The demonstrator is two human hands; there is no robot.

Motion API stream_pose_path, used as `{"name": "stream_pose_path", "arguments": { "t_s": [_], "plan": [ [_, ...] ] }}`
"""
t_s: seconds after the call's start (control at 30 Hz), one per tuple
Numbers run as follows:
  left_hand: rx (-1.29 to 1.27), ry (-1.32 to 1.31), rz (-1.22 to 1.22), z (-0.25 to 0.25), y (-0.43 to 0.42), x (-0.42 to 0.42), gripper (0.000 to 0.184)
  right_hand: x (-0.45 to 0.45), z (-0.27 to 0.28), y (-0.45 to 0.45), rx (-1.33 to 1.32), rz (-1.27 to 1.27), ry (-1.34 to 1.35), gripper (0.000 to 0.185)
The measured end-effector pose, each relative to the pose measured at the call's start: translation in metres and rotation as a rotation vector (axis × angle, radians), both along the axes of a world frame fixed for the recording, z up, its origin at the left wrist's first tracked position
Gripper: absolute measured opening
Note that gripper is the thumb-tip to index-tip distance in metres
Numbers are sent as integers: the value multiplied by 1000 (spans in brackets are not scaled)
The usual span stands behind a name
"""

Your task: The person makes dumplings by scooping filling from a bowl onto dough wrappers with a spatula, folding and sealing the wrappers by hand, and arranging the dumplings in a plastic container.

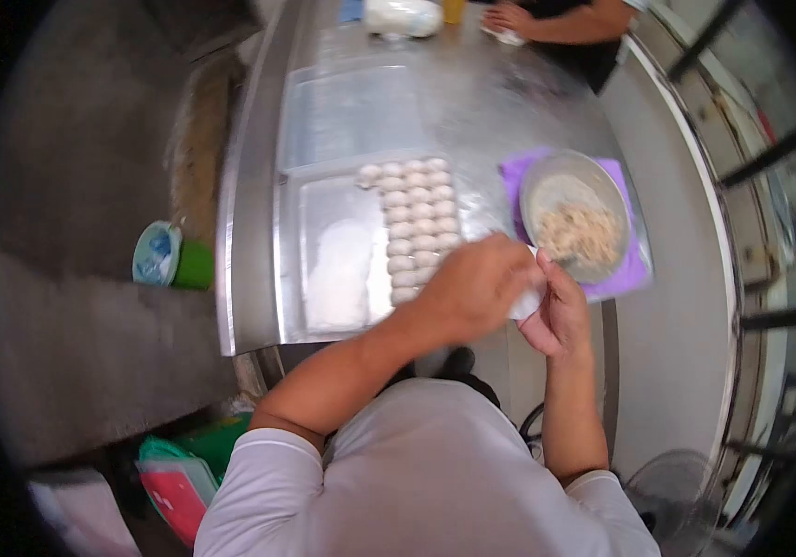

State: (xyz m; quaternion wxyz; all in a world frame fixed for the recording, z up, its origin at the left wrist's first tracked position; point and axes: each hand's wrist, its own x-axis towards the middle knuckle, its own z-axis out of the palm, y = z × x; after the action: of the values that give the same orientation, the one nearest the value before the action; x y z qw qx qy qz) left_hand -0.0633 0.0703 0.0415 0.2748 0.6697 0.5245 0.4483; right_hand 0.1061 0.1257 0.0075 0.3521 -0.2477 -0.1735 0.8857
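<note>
Both hands meet in front of my body around a thin white piece of dough [526, 303]. My right hand [561, 311] holds it from beneath with palm turned up and thumb raised. My left hand [491, 283] bends over the dough with curled fingers closed on its edge; motion blurs it somewhat. Just beyond my right hand, a metal bowl [537, 172] holds a pale, lumpy filling [584, 234] and sits on a purple cloth [638, 269]. Left of the hands, rows of round white dough balls [423, 226] fill one side of a clear tray [310, 213].
White flour [344, 269] lies in the tray beside the balls. A second clear tray [352, 116] sits farther back on the steel table [482, 111]. At the far end are another person's hand [508, 19] and a white bag [403, 17]. A green bin [192, 265] stands at left.
</note>
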Motion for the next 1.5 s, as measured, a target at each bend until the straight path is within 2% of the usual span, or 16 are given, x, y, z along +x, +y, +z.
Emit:
{"name": "stream_pose_path", "arguments": {
  "t_s": [0.03,0.07,0.17,0.27,0.4,0.57,0.67,0.83,0.93,1.0,1.03,1.1,1.13,1.17,1.23,1.5],
  "plan": [
    [16,20,24,2,12,3,22,19,1,-2,20,-45,-39,35],
    [-24,172,78,5,18,13,25,49,-10,1,55,-19,13,36],
    [-282,594,-103,-26,39,55,33,106,-23,-2,74,-178,-155,37],
    [-390,753,-162,-61,57,89,36,144,-48,1,14,-292,-246,37],
    [-304,867,-127,-50,75,101,39,171,-75,5,-71,-340,-233,37],
    [-422,982,-142,21,84,88,42,178,-86,21,-81,-358,-158,38],
    [-525,1151,-230,13,84,95,44,175,-87,34,-82,-312,-156,38],
    [-480,1075,-124,16,79,89,45,173,-100,45,-90,-254,-64,37],
    [-584,1117,-157,15,79,96,48,165,-99,52,-114,-262,-25,39],
    [-559,898,-197,14,78,92,48,163,-95,52,-134,-280,-14,40],
    [-559,898,-199,8,76,88,48,162,-92,54,-136,-271,22,42],
    [-393,573,-230,-9,68,83,49,160,-89,58,-137,-269,59,43],
    [-397,523,-206,-11,59,88,46,159,-89,60,-158,-297,69,43],
    [-361,628,-206,-16,51,95,43,160,-89,62,-178,-325,79,43],
    [-272,606,-178,-16,38,106,41,163,-86,62,-185,-340,51,43],
    [-275,695,-139,1,52,115,44,176,-91,63,-138,-253,-32,44]
  ]
}}
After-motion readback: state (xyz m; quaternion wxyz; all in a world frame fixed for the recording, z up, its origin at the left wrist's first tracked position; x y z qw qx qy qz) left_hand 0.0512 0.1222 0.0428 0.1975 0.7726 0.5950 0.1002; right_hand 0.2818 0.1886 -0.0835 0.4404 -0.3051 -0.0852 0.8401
